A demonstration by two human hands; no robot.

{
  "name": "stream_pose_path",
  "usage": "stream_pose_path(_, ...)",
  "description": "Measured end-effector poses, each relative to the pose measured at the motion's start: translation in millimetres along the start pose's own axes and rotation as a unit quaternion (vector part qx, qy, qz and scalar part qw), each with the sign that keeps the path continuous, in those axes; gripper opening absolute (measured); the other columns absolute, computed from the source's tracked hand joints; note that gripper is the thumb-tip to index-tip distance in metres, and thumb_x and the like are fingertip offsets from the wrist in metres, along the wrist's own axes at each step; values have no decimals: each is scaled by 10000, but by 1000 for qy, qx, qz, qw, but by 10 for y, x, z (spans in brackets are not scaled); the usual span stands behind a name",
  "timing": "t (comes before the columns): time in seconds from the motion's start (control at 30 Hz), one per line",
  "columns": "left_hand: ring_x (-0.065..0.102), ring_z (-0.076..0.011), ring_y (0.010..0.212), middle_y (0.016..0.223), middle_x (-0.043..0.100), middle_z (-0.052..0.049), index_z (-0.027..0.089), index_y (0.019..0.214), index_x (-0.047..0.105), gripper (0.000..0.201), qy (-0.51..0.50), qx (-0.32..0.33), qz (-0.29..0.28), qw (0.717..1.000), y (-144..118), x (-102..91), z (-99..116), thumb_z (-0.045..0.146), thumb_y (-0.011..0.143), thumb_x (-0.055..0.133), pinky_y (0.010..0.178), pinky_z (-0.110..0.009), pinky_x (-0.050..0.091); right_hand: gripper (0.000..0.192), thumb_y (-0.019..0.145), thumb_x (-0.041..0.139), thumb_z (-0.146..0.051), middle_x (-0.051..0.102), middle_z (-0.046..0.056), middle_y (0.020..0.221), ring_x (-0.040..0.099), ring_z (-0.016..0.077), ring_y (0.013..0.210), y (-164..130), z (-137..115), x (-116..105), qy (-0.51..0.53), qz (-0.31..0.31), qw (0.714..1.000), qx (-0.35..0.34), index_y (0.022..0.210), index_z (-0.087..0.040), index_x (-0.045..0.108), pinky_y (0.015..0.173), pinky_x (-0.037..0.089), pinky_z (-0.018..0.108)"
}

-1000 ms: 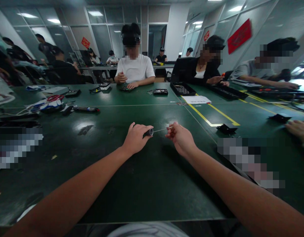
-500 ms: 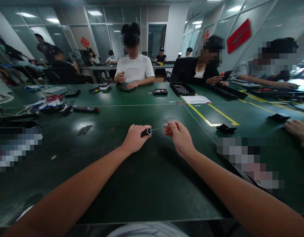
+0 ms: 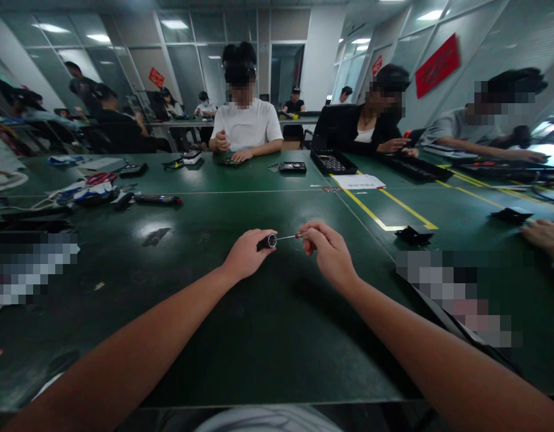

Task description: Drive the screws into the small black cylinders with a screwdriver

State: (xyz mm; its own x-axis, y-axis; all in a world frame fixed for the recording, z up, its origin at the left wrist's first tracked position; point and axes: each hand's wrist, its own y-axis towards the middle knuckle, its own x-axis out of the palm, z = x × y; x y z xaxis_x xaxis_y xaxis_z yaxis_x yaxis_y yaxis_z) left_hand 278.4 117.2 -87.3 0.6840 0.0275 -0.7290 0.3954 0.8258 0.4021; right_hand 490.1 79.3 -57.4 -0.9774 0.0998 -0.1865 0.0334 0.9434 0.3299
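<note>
screwdriver handle [image 3: 266, 242], black with a bright metal collar, sits in the curled fingers of the left hand [image 3: 246, 255] just above the near middle of the green table [image 3: 267, 336]. from the collar a thin metal bit [image 3: 286, 237] runs right, with a small red band near its far end, and the right hand [image 3: 331, 252] pinches that end between thumb and fingertips. the two hands are near each other, with only the bare stretch of the bit showing between them; both forearms reach in from the near edge.

farther right on the table lies a small black part [image 3: 413, 234] beside a yellow tape line [image 3: 385, 207], and another person's hand [image 3: 544, 235] rests at the right edge. at the left lies a heap of cables and tools [image 3: 90, 191] with a dark pen-like tool [image 3: 157, 199] just right of it. across the far side sit a person in a white shirt [image 3: 246, 125] and a person in a dark top [image 3: 358, 126], with a black tray [image 3: 331, 162] and a white sheet of paper [image 3: 360, 180] in front of the latter.
</note>
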Motion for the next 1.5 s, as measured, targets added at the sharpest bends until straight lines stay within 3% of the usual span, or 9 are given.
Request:
stream_pose_path(0.1,613,-222,1060,1119,690,-34,236,1240,651,365,0,0,-6,1000,1,-4,10,182,884,711,958,-394,478,405,988,419,-490,529,-22,586,510,149,539,-10,-2,3,-59,20,998,6,920,-202,696,561,411,307)
stream_pose_path(0.27,614,-218,1063,1117,688,-33,240,1245,647,365,-8,-2,10,1000,4,3,-7,183,889,706,964,-396,476,356,956,455,-389,617,9,743,573,179,670,-14,38,13,-70,15,997,4,1181,-199,655,641,459,329)
stream_pose_path(0.5,613,-217,1024,1080,695,-26,234,1236,652,351,12,-2,7,1000,-3,-4,24,189,891,703,946,-397,475,442,980,382,-519,496,-18,593,521,175,557,-24,-1,14,-87,0,996,35,984,-204,693,569,439,331)
stream_pose_path(0.63,613,-220,1022,1084,696,-25,237,1227,657,351,15,6,8,1000,-1,-3,16,191,883,713,943,-395,474,327,952,470,-438,608,2,728,564,183,616,6,70,10,-97,9,995,17,1156,-217,602,595,462,335)
stream_pose_path(0.77,613,-230,1033,1094,696,-33,244,1235,652,348,24,3,15,1000,0,0,-9,204,892,698,942,-408,477,251,908,565,-421,659,35,865,620,196,755,17,128,21,-75,0,997,4,1053,-219,594,709,497,354)
stream_pose_path(1.0,606,-231,1018,1083,698,-35,242,1244,650,358,30,2,6,1000,-5,-8,10,219,890,699,971,-433,469,352,969,416,-493,480,-38,597,503,159,545,17,53,14,-68,0,996,55,929,-221,636,558,454,315)
stream_pose_path(1.17,601,-236,1018,1092,694,-41,251,1258,643,351,28,-4,7,1000,-9,-7,-7,241,908,672,979,-444,467,267,878,598,-420,636,4,849,594,160,711,39,120,22,4,14,999,35,1052,-222,559,713,518,341)
stream_pose_path(1.4,604,-241,1065,1123,695,-43,254,1267,630,344,69,47,-11,996,7,-17,75,246,924,648,1045,-478,416,280,893,592,-496,601,16,729,582,168,657,114,172,10,134,72,982,114,832,-222,600,699,565,371)
stream_pose_path(1.5,604,-253,1066,1117,696,-49,252,1269,628,353,84,16,-11,996,29,-25,78,261,917,659,1043,-493,413,294,888,591,-504,560,18,684,550,169,608,154,223,-15,179,84,967,159,767,-237,568,662,590,381)
